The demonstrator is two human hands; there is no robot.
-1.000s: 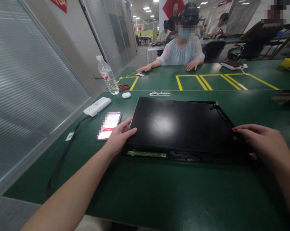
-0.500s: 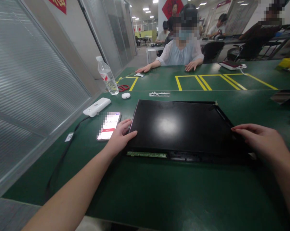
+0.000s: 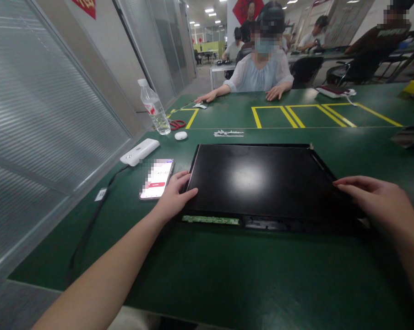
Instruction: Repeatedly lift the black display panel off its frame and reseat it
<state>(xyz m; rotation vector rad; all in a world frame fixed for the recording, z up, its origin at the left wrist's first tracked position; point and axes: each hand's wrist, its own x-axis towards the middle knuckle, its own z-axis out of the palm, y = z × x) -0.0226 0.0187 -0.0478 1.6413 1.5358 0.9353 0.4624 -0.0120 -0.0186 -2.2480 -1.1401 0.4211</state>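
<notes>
A large black display panel (image 3: 262,181) lies nearly flat in its frame on the green table (image 3: 227,284). A green circuit strip (image 3: 210,220) runs along its near edge. My left hand (image 3: 174,197) grips the panel's left near corner, thumb on top and fingers at the side. My right hand (image 3: 378,201) holds the right near corner, fingers curled over the edge.
Left of the panel lie a phone (image 3: 157,178), a white power bank (image 3: 140,151) with a black cable, a water bottle (image 3: 154,109), red scissors (image 3: 177,124) and a white puck (image 3: 181,135). Small metal parts (image 3: 228,134) sit beyond the panel. A person (image 3: 262,68) sits opposite, hands flat.
The panel's far edge has come down, so it lies flatter in the frame. Both hands stay on its near corners.
</notes>
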